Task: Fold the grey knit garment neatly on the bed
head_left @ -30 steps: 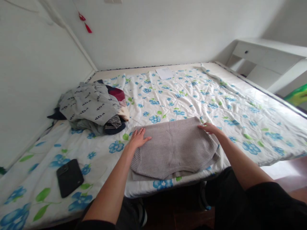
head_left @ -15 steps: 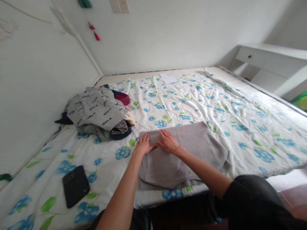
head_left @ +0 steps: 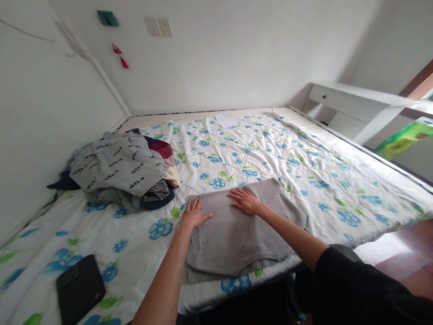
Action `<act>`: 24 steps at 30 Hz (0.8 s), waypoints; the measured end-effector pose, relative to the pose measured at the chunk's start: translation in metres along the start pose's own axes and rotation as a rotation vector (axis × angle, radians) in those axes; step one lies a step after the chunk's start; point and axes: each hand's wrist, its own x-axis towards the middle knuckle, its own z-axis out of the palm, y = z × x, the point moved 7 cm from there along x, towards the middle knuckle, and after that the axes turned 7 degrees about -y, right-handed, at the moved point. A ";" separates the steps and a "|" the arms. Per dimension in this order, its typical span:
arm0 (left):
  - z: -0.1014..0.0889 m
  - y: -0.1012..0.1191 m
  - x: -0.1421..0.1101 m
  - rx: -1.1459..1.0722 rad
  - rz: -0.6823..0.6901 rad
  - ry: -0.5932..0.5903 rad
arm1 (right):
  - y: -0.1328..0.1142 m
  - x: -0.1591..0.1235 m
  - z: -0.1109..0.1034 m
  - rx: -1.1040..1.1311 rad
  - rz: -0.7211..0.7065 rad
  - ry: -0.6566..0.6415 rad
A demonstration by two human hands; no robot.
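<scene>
The grey ribbed knit garment (head_left: 237,234) lies flat on the flowered quilt (head_left: 358,198), close to the near edge of the bed (head_left: 189,115), with its lower hem almost at that edge. Both grips rest on its upper part, open and pinching nothing. The left grip (head_left: 194,214) is spread with its palm down at the garment's left edge, and the right grip (head_left: 245,201) is spread on the cloth near the top edge; a narrow strip of knit separates them. Open quilt extends from the garment's right edge to the far side of the bed and past its top edge to the far end, with only creases in the way. On the left, the clothes pile (head_left: 118,169) sits just beside the garment's upper left corner and limits room there, and it lies against the wall (head_left: 50,113). The black case (head_left: 79,289) lies flat near the lower left of the bed. A paper sheet (head_left: 226,120) lies at the far end, and a white desk (head_left: 352,106) stands beyond the far right corner.
</scene>
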 end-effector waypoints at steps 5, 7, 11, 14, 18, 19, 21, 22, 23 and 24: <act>0.003 -0.004 0.007 0.002 0.024 0.036 | 0.095 -0.059 -0.028 -0.013 0.162 -0.024; 0.004 -0.006 0.008 0.000 0.029 0.043 | 0.126 -0.080 -0.037 -0.015 0.234 -0.022; 0.005 -0.007 0.010 -0.003 0.027 0.035 | 0.157 -0.097 -0.046 0.013 0.318 0.026; 0.006 -0.008 0.012 0.006 0.036 0.032 | 0.158 -0.089 -0.054 0.050 0.308 0.127; 0.008 -0.009 0.015 0.022 0.071 0.054 | 0.174 -0.082 -0.071 0.108 0.424 0.260; 0.008 -0.009 0.016 0.024 0.079 0.063 | 0.182 -0.084 -0.075 0.120 0.485 0.291; 0.008 -0.009 0.017 0.022 0.079 0.069 | 0.199 -0.093 -0.082 0.155 0.620 0.345; 0.008 -0.010 0.017 0.020 0.073 0.064 | 0.207 -0.098 -0.084 0.185 0.680 0.362; 0.008 -0.010 0.017 0.016 0.064 0.056 | 0.213 -0.103 -0.084 0.224 0.729 0.373; 0.007 -0.010 0.016 0.014 0.054 0.047 | 0.218 -0.107 -0.084 0.268 0.765 0.381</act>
